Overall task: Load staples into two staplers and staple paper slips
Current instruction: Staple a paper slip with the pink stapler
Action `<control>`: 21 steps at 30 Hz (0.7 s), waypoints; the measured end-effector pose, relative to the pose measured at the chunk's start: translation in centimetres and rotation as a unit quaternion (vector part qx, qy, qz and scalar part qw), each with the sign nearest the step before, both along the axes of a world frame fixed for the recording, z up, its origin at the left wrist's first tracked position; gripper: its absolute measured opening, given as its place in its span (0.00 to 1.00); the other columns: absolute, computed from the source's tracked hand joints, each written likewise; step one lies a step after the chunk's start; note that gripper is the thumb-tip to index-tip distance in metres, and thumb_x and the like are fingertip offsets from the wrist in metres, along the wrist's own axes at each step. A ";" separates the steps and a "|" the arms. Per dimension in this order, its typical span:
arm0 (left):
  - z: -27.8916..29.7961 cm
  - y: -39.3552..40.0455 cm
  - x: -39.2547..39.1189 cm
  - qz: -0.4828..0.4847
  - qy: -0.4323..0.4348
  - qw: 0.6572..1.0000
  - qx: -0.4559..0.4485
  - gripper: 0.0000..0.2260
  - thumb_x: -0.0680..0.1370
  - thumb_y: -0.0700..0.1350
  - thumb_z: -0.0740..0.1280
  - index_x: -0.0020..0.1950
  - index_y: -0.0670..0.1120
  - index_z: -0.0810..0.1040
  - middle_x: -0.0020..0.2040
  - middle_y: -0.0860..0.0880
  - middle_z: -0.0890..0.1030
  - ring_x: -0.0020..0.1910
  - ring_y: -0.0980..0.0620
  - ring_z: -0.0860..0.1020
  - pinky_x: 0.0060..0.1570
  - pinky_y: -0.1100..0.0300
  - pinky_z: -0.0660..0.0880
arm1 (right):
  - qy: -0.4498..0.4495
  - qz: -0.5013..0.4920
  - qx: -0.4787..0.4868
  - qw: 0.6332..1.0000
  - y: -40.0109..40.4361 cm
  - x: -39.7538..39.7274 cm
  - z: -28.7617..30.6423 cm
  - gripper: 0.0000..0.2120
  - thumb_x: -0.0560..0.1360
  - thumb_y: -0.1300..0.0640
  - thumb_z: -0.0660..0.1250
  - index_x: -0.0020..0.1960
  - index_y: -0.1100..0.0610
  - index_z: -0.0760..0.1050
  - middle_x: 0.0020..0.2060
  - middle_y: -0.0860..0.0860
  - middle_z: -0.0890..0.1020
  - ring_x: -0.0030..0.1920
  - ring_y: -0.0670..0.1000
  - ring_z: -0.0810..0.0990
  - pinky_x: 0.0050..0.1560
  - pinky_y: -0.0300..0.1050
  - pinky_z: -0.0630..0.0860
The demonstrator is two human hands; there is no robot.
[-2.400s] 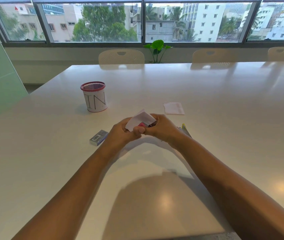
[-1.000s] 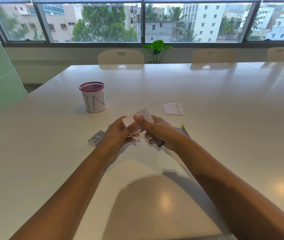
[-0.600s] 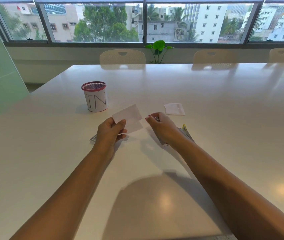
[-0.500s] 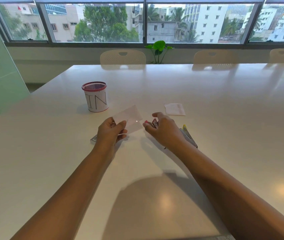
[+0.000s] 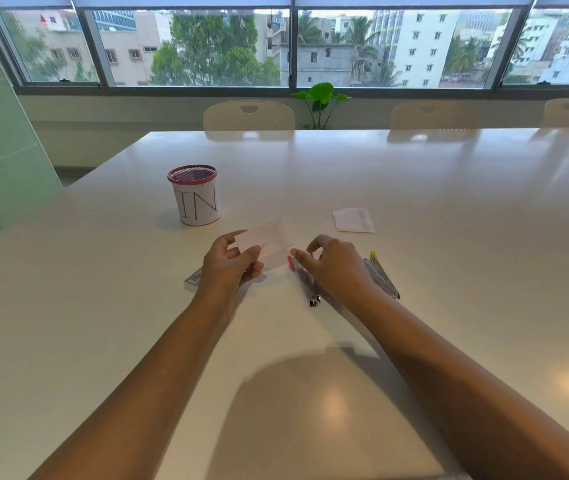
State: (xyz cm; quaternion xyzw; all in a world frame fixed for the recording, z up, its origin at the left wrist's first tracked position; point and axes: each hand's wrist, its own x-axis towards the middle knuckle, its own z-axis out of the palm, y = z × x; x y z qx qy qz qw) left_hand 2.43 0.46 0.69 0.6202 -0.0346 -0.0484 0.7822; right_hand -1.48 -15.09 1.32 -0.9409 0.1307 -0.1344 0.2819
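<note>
Between our two hands the paper slip (image 5: 265,244) hangs above the table (image 5: 414,209), pinched at its near-left corner by the thumb and fingers of our left hand (image 5: 229,268). Our right hand (image 5: 333,265) hovers with fingers loosely curled, holding nothing, just over the pink stapler (image 5: 305,282). That stapler lies on the table directly under those fingertips, its long axis running from the pink tip near the slip back toward us, so the right hand is plainly the nearer one. The yellow stapler (image 5: 381,276) lies just beyond the right wrist, roughly parallel. Compared with half a second ago, the right hand has let go and the pink stapler now rests flat on the table.
</note>
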 end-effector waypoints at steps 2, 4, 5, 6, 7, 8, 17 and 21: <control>0.0 0.1 0.0 -0.005 0.005 1.000 0.004 0.16 0.74 0.38 0.66 0.62 0.44 0.71 0.53 0.42 0.79 0.34 0.52 0.77 0.36 0.64 0.79 | 0.001 -0.008 0.030 1.000 -0.3 0.1 0.0 0.23 0.76 0.40 0.60 0.59 0.57 0.74 0.51 0.56 0.82 0.43 0.50 0.74 0.32 0.38 0.64; -0.1 0.1 0.1 -0.005 0.007 1.000 0.003 0.17 0.74 0.37 0.67 0.63 0.43 0.71 0.53 0.41 0.80 0.32 0.54 0.78 0.37 0.63 0.79 | -0.010 -0.014 0.034 0.999 -0.8 0.1 0.1 0.21 0.76 0.42 0.61 0.61 0.56 0.72 0.51 0.54 0.81 0.48 0.52 0.76 0.40 0.40 0.67; -0.1 0.1 0.2 -0.005 0.010 1.000 0.000 0.17 0.74 0.37 0.67 0.63 0.43 0.71 0.53 0.40 0.80 0.31 0.55 0.78 0.37 0.63 0.79 | -0.021 -0.010 0.030 0.999 -1.0 0.1 0.3 0.19 0.76 0.44 0.62 0.61 0.54 0.72 0.51 0.53 0.81 0.50 0.52 0.77 0.43 0.41 0.67; 0.0 0.1 0.2 -0.006 0.014 1.000 -0.002 0.17 0.74 0.37 0.67 0.63 0.43 0.72 0.53 0.40 0.80 0.30 0.56 0.78 0.37 0.63 0.79 | -0.036 0.004 0.028 0.999 -1.1 0.0 0.5 0.17 0.76 0.47 0.63 0.62 0.53 0.71 0.52 0.52 0.80 0.49 0.51 0.77 0.43 0.42 0.68; 0.0 0.1 0.2 -0.007 0.020 1.000 -0.004 0.18 0.74 0.37 0.67 0.63 0.43 0.72 0.54 0.39 0.80 0.30 0.55 0.78 0.37 0.62 0.79 | -0.057 0.024 0.030 0.998 -1.1 0.0 0.7 0.17 0.76 0.50 0.64 0.63 0.51 0.70 0.53 0.52 0.79 0.47 0.50 0.76 0.44 0.41 0.68; 0.1 0.1 0.1 -0.010 0.028 1.000 -0.006 0.18 0.74 0.37 0.66 0.63 0.44 0.72 0.55 0.40 0.79 0.31 0.53 0.78 0.38 0.62 0.80 | -0.079 0.048 0.032 0.995 -1.0 -0.1 0.8 0.18 0.76 0.52 0.65 0.65 0.50 0.69 0.55 0.52 0.77 0.46 0.48 0.76 0.44 0.40 0.70; 0.3 0.4 -0.3 -0.086 0.036 0.995 -0.041 0.15 0.77 0.38 0.62 0.64 0.43 0.70 0.41 0.41 0.82 0.25 0.55 0.77 0.33 0.63 0.80 | -0.153 0.142 0.011 0.978 -0.1 -0.4 1.1 0.11 0.73 0.57 0.69 0.55 0.53 0.80 0.56 0.51 0.75 0.49 0.47 0.73 0.48 0.38 0.72; 0.5 0.2 -0.4 -0.056 -0.025 0.995 0.073 0.15 0.77 0.52 0.61 0.59 0.46 0.74 0.48 0.45 0.82 0.36 0.50 0.79 0.35 0.59 0.79 | -0.187 0.123 0.040 0.974 -0.4 -0.2 1.2 0.09 0.73 0.54 0.69 0.51 0.55 0.82 0.51 0.49 0.76 0.46 0.47 0.74 0.45 0.39 0.71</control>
